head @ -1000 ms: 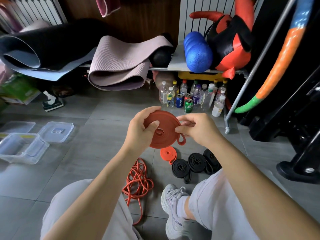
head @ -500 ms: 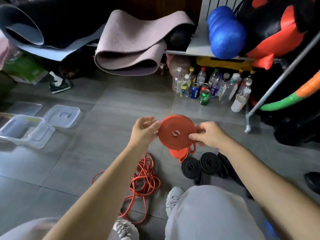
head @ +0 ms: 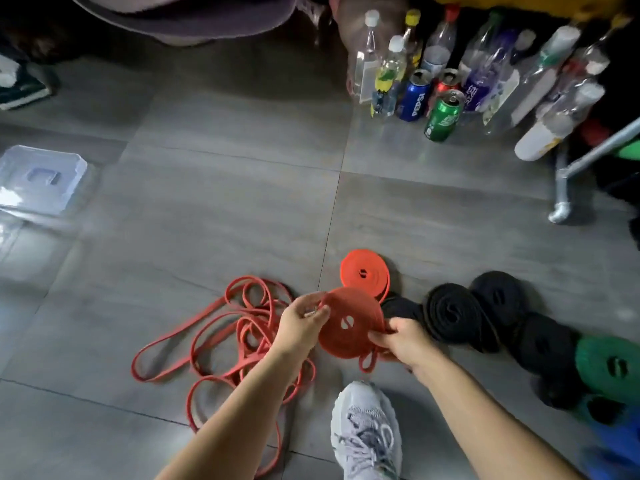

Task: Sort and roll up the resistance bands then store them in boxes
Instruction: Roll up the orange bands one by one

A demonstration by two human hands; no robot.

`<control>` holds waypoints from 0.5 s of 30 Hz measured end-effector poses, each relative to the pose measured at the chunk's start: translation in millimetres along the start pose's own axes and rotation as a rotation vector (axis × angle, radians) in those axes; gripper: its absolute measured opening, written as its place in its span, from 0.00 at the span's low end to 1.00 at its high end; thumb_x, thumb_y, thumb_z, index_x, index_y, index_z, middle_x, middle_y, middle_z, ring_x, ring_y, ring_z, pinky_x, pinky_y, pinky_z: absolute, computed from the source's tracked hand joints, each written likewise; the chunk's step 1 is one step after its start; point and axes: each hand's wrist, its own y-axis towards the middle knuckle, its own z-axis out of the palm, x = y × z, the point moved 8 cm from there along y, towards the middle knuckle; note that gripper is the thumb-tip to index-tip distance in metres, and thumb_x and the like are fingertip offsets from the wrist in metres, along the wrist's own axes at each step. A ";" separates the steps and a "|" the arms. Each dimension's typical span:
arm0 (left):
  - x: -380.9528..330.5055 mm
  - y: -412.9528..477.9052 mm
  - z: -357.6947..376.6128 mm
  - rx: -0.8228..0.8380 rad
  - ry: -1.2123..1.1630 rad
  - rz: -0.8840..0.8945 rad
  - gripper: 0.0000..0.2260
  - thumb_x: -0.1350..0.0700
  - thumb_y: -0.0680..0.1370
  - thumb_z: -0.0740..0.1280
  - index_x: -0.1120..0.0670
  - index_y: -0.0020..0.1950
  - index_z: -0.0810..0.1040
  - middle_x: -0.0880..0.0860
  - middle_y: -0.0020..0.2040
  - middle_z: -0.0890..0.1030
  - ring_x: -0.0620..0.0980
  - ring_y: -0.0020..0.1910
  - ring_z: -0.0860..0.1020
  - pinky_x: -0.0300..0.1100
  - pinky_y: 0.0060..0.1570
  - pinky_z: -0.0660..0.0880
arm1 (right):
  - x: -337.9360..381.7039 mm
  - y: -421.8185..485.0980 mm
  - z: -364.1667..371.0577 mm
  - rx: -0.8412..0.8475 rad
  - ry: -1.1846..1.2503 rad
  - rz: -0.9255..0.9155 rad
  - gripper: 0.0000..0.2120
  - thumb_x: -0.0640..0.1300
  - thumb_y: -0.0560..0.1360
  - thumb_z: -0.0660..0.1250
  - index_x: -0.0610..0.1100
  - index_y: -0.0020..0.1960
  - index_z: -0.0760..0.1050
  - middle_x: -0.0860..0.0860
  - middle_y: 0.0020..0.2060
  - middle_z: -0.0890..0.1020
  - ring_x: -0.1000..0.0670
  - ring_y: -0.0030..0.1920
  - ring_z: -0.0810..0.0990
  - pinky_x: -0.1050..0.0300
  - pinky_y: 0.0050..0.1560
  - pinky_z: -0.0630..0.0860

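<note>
A: How does the grip stand on each side?

B: The left hand [head: 304,323] has its grip on the left rim of a rolled orange band [head: 349,323], with fingers and thumb curled about the edge. The right hand [head: 408,344] pinches the roll's lower right rim, where a short tail loop [head: 367,363] hangs free below. Both grips are closed on that one roll.

A: Where is the roll?

B: It is held with its flat face toward the camera, low over the grey tiled floor [head: 225,202]. That puts it near the middle of the floor's near edge in view, just beyond the toe of a pale sneaker [head: 367,434].

A: What lies around it?

B: Just beyond it, a second orange roll [head: 363,273] lies flat on the floor. To the left, a tangle of loose orange bands [head: 235,327] sprawls on the tiles, partly under the left forearm. To the right, rolled black bands [head: 450,313] sit packed together in a row running toward the right edge. After them comes a rolled green band [head: 613,365]. At the near right corner something blue [head: 620,441] is blurred; it may be another roll.

A: And further off?

B: A clear plastic lid [head: 41,181] lies at the left edge. Along the far edge, toward the right, plastic bottles and drink cans stand crowded together, with a green can [head: 443,117] in front. A metal rack leg [head: 562,188] stands to their right.
</note>
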 end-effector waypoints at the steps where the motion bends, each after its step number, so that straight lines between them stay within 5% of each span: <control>1: 0.7 11.3 5.7 0.013 0.002 -0.003 0.10 0.64 0.76 0.66 0.56 0.57 0.79 0.54 0.47 0.81 0.48 0.44 0.78 0.37 0.44 0.75 | 1.6 10.9 -3.8 -0.016 0.024 0.015 0.04 0.34 0.72 0.70 0.40 0.42 0.76 0.43 0.39 0.80 0.48 0.36 0.78 0.54 0.39 0.77; 4: -5.1 45.3 22.7 0.034 0.005 0.005 0.13 0.63 0.76 0.66 0.58 0.61 0.77 0.58 0.50 0.82 0.50 0.45 0.79 0.41 0.46 0.75 | 20.7 42.2 -19.7 -0.073 0.035 -0.008 0.06 0.34 0.73 0.69 0.40 0.41 0.73 0.42 0.41 0.79 0.45 0.40 0.78 0.51 0.43 0.79; 8: -15.9 94.3 41.1 -0.019 0.072 -0.005 0.16 0.62 0.77 0.64 0.58 0.65 0.73 0.61 0.60 0.78 0.61 0.60 0.76 0.53 0.57 0.73 | 54.7 85.2 -47.4 -0.201 -0.050 -0.076 0.14 0.33 0.70 0.71 0.46 0.39 0.67 0.45 0.40 0.78 0.45 0.39 0.79 0.49 0.38 0.79; 15: -38.4 125.8 113.6 0.125 0.186 0.038 0.20 0.65 0.74 0.62 0.59 0.66 0.72 0.62 0.60 0.77 0.62 0.58 0.76 0.50 0.56 0.73 | 75.1 117.7 -130.5 -0.349 -0.235 -0.098 0.13 0.37 0.68 0.74 0.47 0.40 0.70 0.44 0.45 0.79 0.42 0.47 0.79 0.46 0.54 0.77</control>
